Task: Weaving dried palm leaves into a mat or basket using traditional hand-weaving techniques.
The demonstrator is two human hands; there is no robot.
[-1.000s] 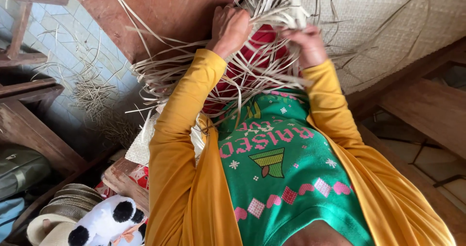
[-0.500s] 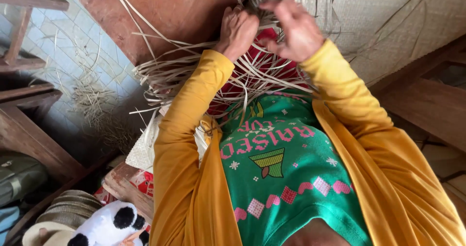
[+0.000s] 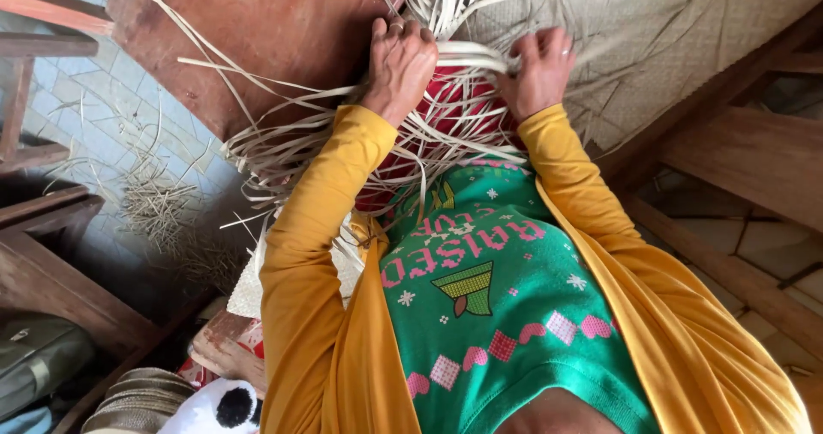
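Here, near the upper middle of the frame, a bundle of pale flat strips [image 3: 454, 53] is gripped from both sides: the left hand [image 3: 399, 61] is curled shut over the strips on the left of the bundle, and the right hand [image 3: 542, 70] is closed on a band of strips pulled across between the two hands. Loose strip ends are fanned out leftward and downward over a red cloth [image 3: 463, 100] lying under the hands. A woven mat [image 3: 651, 31] is spread in the upper right, touching the bundle, and a reddish-brown board [image 3: 257, 31] is seen in the upper left. Scattered strip scraps [image 3: 154, 203] are left on the tiled floor at the left edge
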